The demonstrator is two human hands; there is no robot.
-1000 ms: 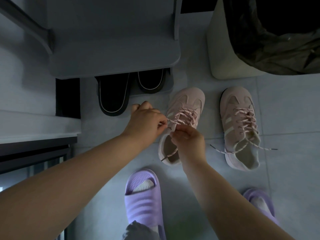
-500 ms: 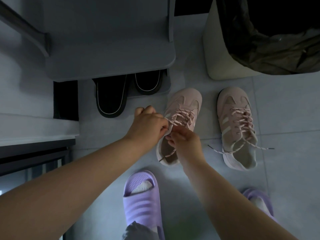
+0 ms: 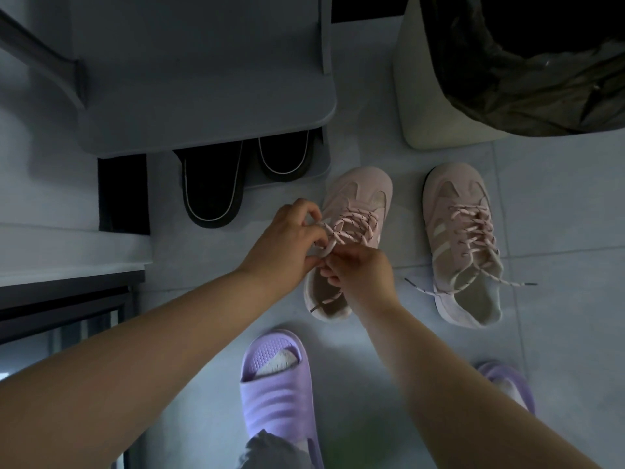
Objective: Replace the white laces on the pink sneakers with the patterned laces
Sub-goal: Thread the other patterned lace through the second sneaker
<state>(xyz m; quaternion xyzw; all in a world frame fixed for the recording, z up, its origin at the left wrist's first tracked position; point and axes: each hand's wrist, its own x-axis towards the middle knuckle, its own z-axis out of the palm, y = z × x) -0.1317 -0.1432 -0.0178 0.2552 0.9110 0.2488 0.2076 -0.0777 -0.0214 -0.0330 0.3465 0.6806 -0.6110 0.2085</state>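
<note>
A pink speckled lace (image 3: 355, 222) is pinched by both hands. The fingers of the left hand (image 3: 284, 242) are curled, and a small loop of the lace is held in its grip. The fingers of the right hand (image 3: 363, 272) are curled too, and the lace is pinched just beside that loop. The two hands are touching.

Both are held over the middle of a soft pink suede sneaker (image 3: 358, 187). It is set on the grey tiled floor (image 3: 558, 214) with its toe pointed away from the person. The lace is crossed through the holes nearest the toe. One end with a dark tip is laid across the opening near the heel.

To the right of this sneaker, a little apart, a second pink sneaker (image 3: 453, 198) is seen. It is laced with a matching lace (image 3: 473, 228), left untied.

Past the toe and to the left, two black slippers (image 3: 211, 191) are tucked under a grey shelf (image 3: 203, 96). Past the toe and to the right, a white bin (image 3: 426, 96) with a black bag is placed.

Near the heel, two purple rubber slippers (image 3: 274, 390) are worn by the person.
</note>
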